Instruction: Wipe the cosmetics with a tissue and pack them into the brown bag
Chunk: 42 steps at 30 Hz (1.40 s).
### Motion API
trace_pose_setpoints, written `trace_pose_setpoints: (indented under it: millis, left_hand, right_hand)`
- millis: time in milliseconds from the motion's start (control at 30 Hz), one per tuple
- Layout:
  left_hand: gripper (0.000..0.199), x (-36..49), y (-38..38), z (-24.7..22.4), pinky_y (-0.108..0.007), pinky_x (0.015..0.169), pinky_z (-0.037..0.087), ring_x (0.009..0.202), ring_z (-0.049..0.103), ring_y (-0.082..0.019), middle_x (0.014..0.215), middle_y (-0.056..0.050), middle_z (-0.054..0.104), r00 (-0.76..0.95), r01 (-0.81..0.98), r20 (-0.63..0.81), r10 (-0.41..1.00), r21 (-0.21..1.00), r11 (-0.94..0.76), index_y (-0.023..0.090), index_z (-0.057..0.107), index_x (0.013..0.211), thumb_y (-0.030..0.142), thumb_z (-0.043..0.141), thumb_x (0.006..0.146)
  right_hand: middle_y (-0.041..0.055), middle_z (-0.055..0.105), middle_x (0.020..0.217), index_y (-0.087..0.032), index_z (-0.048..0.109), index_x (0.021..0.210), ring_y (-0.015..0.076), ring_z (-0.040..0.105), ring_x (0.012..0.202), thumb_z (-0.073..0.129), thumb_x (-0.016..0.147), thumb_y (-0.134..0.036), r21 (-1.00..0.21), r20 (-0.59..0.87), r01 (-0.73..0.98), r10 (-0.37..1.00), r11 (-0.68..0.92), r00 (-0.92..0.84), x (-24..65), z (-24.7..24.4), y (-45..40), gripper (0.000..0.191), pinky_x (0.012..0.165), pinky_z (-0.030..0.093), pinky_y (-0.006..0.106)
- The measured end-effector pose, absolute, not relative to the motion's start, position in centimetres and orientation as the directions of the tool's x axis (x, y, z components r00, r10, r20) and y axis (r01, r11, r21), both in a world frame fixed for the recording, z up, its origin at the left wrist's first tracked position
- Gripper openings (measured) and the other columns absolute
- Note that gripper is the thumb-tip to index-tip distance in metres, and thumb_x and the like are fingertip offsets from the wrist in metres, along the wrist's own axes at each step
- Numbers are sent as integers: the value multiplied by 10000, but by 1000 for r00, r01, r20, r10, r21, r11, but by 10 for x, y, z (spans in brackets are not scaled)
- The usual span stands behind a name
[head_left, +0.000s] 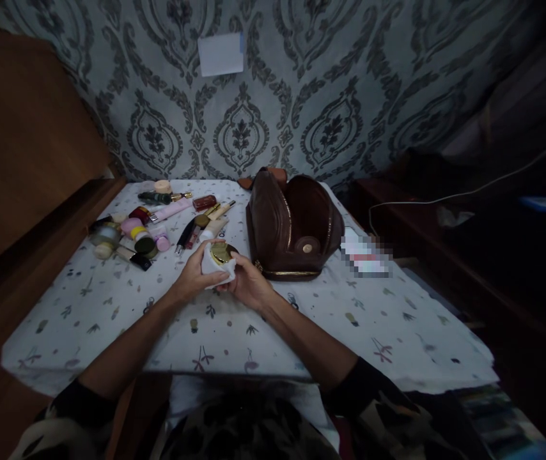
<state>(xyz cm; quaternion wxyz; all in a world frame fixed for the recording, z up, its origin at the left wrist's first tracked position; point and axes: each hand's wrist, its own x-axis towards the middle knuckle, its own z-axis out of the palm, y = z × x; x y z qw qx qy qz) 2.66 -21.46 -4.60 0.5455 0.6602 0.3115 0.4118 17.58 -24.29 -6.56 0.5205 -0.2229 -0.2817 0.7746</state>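
Observation:
Both hands meet around a shiny gold round compact (220,251) above the front part of the table. A white wipe or tissue (211,263) wraps its near side. My left hand (192,273) is closed on the wipe and the compact, thumb lying across the front. With its fingers at the right edge, my right hand (251,282) grips the compact too; some fingertips are hidden beneath. Just right of the hands stands a brown leather bag (273,223), unzipped and gaping.
Cosmetics lie at the table's left: a pink tube (171,209), a makeup brush (133,258), a cream tube (213,229) and several jars. A blurred-out packet (365,254) is right of the bag. A patterned cloth (350,338) covers the table; wooden furniture (28,147) borders its left.

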Motion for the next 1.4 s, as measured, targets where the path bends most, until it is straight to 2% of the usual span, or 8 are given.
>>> trace_pose_setpoints:
  millis: [167, 333, 467, 600, 867, 1100, 1200, 1400]
  left_hand:
    - [646, 29, -213, -52, -331, 845, 492, 923, 618, -224, 1021, -46, 654, 292, 148, 320, 901, 916, -373, 192, 510, 1170, 436, 801, 647]
    - [508, 26, -215, -54, -315, 835, 474, 925, 605, -214, 1039, -57, 657, 276, 168, 364, 890, 893, -417, 184, 540, 1189, 517, 642, 819]
    - [482, 27, -217, -52, -305, 808, 481, 901, 613, -207, 995, -57, 676, 227, 131, 354, 907, 912, -389, 177, 609, 1144, 581, 472, 920]
    - [523, 28, -213, -54, -295, 734, 487, 802, 617, -200, 850, -51, 683, 132, 100, 261, 956, 956, -274, 158, 676, 1012, 629, 475, 906]
    - [796, 22, -207, -52, -303, 879, 486, 1024, 619, -237, 1141, -77, 659, 525, -61, 242, 816, 967, -248, 177, 530, 1298, 534, 814, 646]
    - [757, 25, -208, -54, -361, 907, 465, 1009, 619, -254, 1115, -69, 654, 373, 228, 345, 861, 866, -445, 194, 501, 1243, 433, 846, 612]
    - [693, 23, -208, -56, -357, 878, 465, 987, 618, -250, 1108, -69, 649, 353, 289, 386, 852, 822, -491, 189, 507, 1231, 458, 801, 664]
    - [451, 22, -211, -55, -323, 849, 454, 939, 595, -212, 1075, -72, 647, 370, 186, 435, 821, 831, -524, 181, 544, 1221, 512, 523, 914]
  right_hand:
    - [-35, 713, 812, -227, 619, 995, 111, 619, 626, 643, 866, -391, -611, -181, -707, 933, -355, -312, 172, -64, -240, 210, 569, 533, 214]
    - [-21, 693, 700, -202, 632, 934, 116, 616, 578, 609, 890, -405, -590, -232, -703, 918, -396, -323, 175, -66, -238, 208, 575, 524, 218]
    - [-8, 679, 667, -193, 629, 956, 131, 616, 571, 578, 885, -412, -615, -190, -681, 913, -397, -361, 176, -67, -239, 236, 571, 513, 229]
    - [6, 690, 706, -193, 624, 971, 153, 632, 621, 566, 871, -378, -625, -138, -688, 920, -367, -366, 177, -66, -241, 219, 540, 491, 232]
    - [6, 722, 825, -208, 630, 1019, 153, 635, 665, 538, 899, -370, -555, -130, -745, 923, -371, -363, 178, -64, -240, 222, 556, 509, 243]
    - [6, 738, 850, -202, 641, 1053, 134, 628, 618, 502, 964, -381, -490, -191, -779, 920, -391, -342, 174, -63, -239, 244, 533, 530, 243]
    - [-11, 736, 838, -197, 640, 1024, 120, 629, 604, 577, 931, -328, -479, -236, -777, 913, -408, -334, 174, -62, -241, 172, 518, 532, 233]
    - [-23, 701, 722, -195, 629, 986, 130, 605, 564, 613, 878, -302, -486, -245, -764, 905, -424, -347, 175, -60, -243, 153, 487, 507, 238]
